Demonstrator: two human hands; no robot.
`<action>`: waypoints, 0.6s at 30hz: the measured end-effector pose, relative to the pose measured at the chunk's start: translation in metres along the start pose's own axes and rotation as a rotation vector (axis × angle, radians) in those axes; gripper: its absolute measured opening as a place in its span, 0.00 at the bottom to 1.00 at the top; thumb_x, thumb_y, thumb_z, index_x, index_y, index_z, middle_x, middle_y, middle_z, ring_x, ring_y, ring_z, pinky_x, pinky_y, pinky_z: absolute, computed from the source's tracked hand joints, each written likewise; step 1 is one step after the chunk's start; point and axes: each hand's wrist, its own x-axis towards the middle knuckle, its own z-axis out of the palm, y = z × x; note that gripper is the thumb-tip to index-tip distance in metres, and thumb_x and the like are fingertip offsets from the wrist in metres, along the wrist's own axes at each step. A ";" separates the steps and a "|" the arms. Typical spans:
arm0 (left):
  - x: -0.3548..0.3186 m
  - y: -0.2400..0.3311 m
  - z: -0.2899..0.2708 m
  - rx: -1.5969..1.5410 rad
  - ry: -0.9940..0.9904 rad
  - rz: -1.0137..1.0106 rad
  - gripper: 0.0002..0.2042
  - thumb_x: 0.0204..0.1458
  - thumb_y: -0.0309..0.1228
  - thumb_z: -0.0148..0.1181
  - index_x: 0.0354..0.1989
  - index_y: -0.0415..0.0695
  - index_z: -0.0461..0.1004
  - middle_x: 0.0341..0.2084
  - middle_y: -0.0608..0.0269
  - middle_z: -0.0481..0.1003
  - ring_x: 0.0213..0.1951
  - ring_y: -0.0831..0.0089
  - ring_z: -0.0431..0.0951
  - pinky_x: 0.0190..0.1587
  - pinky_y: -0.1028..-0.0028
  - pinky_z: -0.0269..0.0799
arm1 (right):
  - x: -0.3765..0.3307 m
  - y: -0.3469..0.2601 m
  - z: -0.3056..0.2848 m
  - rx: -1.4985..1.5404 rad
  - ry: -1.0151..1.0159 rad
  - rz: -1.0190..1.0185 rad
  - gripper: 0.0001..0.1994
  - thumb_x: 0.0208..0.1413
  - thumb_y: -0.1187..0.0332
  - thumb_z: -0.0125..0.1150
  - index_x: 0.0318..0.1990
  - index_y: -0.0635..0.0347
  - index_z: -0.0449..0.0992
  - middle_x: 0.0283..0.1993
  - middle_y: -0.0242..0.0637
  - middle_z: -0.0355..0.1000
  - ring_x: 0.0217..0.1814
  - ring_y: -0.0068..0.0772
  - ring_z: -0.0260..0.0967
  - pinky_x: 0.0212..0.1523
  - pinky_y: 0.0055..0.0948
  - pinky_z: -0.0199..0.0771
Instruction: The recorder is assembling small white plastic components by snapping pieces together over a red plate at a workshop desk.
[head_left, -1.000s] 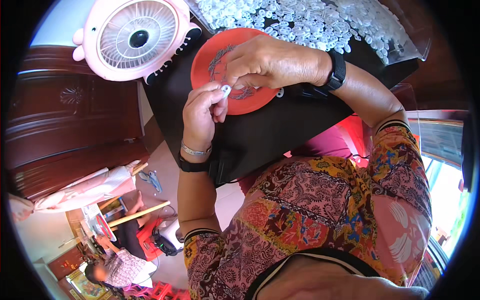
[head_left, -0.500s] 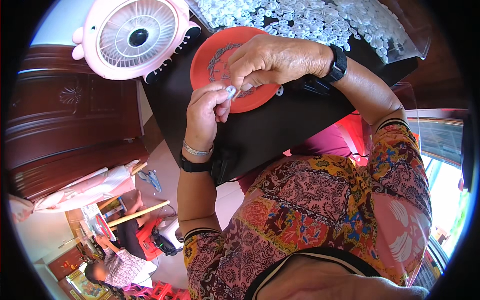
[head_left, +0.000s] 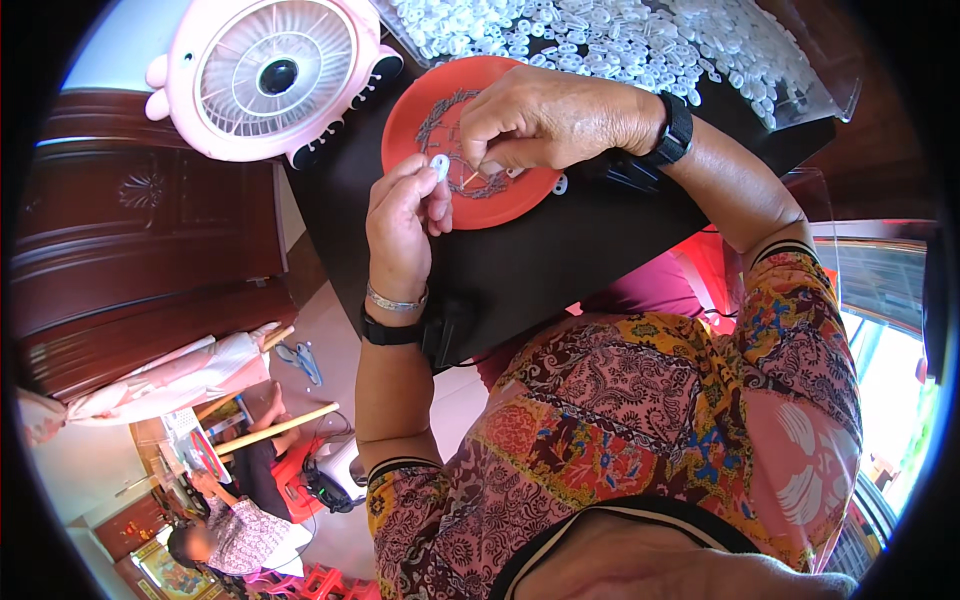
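Between the thumb and fingers of my left hand (head_left: 400, 215) is a small white oval plastic piece (head_left: 440, 167) with holes in it. My right hand (head_left: 560, 115) is closed in a pinch on a thin, pale little stick (head_left: 470, 181), whose lower end sticks out below the fingertips. Both hands are over a round orange plate (head_left: 398, 125), the left one at its near left edge. Small grey metal pins (head_left: 432, 115) lie in a ring on the plate, partly covered by my right hand. A gap separates the stick from the white piece.
A heap of similar white pieces (head_left: 640, 50) lies at the far side of the black table (head_left: 570, 255), by a clear plastic sheet or tray edge (head_left: 848, 105). One loose piece (head_left: 560, 185) rests right of the plate. A pink fan (head_left: 275, 75) stands far left. Another person (head_left: 245, 535) sits lower left.
My left hand has moved slightly left with the white piece, away from my right hand. The stick and the piece were close together before and are now apart.
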 end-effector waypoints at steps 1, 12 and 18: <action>-0.001 -0.001 0.000 -0.001 0.001 0.002 0.12 0.52 0.35 0.47 0.19 0.42 0.64 0.13 0.69 0.61 0.15 0.78 0.63 0.20 0.81 0.54 | 0.000 0.000 -0.001 0.001 0.005 0.037 0.04 0.48 0.77 0.60 0.30 0.63 0.70 0.28 0.38 0.70 0.32 0.40 0.70 0.31 0.33 0.68; 0.000 0.000 -0.002 0.147 0.065 0.097 0.12 0.55 0.34 0.45 0.24 0.40 0.68 0.17 0.66 0.65 0.20 0.78 0.67 0.23 0.81 0.58 | -0.008 0.014 0.001 -0.401 0.049 0.175 0.14 0.46 0.79 0.52 0.42 0.62 0.74 0.39 0.42 0.73 0.43 0.47 0.71 0.43 0.38 0.71; 0.002 -0.002 -0.003 0.101 0.087 0.097 0.11 0.55 0.31 0.48 0.23 0.40 0.69 0.17 0.67 0.68 0.19 0.81 0.67 0.22 0.83 0.58 | -0.005 0.017 -0.005 -0.219 -0.015 0.199 0.11 0.48 0.79 0.52 0.41 0.63 0.74 0.37 0.41 0.73 0.40 0.43 0.72 0.42 0.35 0.71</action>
